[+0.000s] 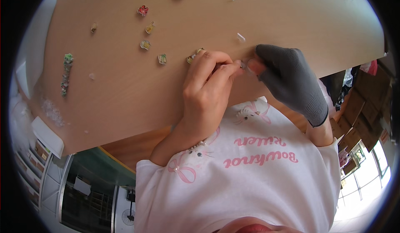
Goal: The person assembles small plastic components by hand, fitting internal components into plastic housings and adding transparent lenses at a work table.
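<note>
My bare left hand (208, 83) is closed in a pinch over the near part of the table. My right hand (291, 76), in a grey glove with a bare thumb tip showing, is closed facing it. Between their fingertips is a small clear, shiny piece (244, 65), mostly hidden, its kind too small to make out. Close beside my left knuckles lie small flat printed pieces (191, 58), partly covered by the hand. Just beyond the hands lies a narrow clear plastic scrap (241, 37).
More printed cutouts, among them a red one (143, 10), a yellow one (150, 27) and a green one (162, 58), lie scattered on the wooden table (125, 95). A stacked row of green-edged pieces (66, 74) lies at left, near crumpled clear plastic (52, 112). White chair parts (48, 137) border the left edge.
</note>
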The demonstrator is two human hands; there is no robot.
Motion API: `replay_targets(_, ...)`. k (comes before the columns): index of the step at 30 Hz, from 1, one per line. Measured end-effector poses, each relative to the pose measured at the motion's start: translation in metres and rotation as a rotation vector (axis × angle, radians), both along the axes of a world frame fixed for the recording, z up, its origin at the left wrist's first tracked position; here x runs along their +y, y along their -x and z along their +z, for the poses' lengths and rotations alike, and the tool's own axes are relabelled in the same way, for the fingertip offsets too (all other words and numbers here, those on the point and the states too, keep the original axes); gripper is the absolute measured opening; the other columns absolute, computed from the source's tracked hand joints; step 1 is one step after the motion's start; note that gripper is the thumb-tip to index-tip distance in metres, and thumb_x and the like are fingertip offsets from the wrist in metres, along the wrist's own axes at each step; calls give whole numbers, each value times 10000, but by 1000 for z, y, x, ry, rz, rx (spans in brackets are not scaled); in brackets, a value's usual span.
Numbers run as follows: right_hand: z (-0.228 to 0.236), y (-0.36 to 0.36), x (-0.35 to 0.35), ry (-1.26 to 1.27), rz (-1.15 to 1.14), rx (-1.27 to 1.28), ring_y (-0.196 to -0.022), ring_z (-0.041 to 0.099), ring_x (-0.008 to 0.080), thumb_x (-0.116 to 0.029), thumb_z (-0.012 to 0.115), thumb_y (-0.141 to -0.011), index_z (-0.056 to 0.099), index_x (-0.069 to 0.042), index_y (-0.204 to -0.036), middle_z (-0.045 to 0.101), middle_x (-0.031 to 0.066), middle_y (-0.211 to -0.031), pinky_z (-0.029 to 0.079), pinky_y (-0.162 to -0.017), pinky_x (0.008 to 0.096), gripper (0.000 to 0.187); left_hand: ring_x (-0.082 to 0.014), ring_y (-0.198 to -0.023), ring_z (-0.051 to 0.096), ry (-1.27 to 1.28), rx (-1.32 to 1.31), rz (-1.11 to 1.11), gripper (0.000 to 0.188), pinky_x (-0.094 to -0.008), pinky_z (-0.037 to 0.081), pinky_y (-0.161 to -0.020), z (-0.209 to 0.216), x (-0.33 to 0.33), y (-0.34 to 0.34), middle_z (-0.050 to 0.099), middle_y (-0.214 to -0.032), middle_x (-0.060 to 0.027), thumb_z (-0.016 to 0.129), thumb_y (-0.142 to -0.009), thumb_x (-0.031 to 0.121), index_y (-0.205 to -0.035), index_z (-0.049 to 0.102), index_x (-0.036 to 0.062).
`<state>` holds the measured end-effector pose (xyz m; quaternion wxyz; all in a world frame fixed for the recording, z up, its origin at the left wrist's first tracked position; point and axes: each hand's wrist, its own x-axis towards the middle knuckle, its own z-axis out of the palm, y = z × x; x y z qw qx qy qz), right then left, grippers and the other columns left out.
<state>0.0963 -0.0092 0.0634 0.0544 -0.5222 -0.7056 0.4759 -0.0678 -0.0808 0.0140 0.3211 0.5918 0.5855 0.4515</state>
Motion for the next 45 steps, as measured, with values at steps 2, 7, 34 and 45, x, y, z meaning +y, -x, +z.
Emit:
replay_targets(2,1,-1,1,-13,54,-59,-587,550,380,-117,638,-839,603,1,-786,558,191,-652,435,-555,409,135,-244,-756,573,-33,-17,1,232,-351,479,-635,-2,0,-2,565,-854,-89,736,-683,-160,-868,651,-50)
replay_targets(7,-6,-8,6,-82,148,-2,-596,568,367,-98,636,-819,650,-14,-817,589,175,-665,455,-571,401,85,-230,-775,595,-9,10,37,202,-345,495,-649,-1,0,-3,587,-858,-74,740,-694,-141,-850,664,-39)
replay_targets(34,-14,13,-37,-687,-45,-16,-595,606,264,-155,673,-859,608,-125,-908,594,50,-690,460,-530,370,87,-274,-867,699,-359,333,-38,274,-342,566,-735,-1,-2,7,696,-991,-145,704,-826,-81,-1089,649,-28)
replay_targets(45,-10,26,-31,-812,-67,-8,-573,582,229,-117,742,-695,567,-113,-778,549,45,-643,438,-522,335,194,-235,-829,705,-262,217,-4,310,-328,570,-703,7,5,7,710,-936,-116,705,-825,-97,-1108,687,28)
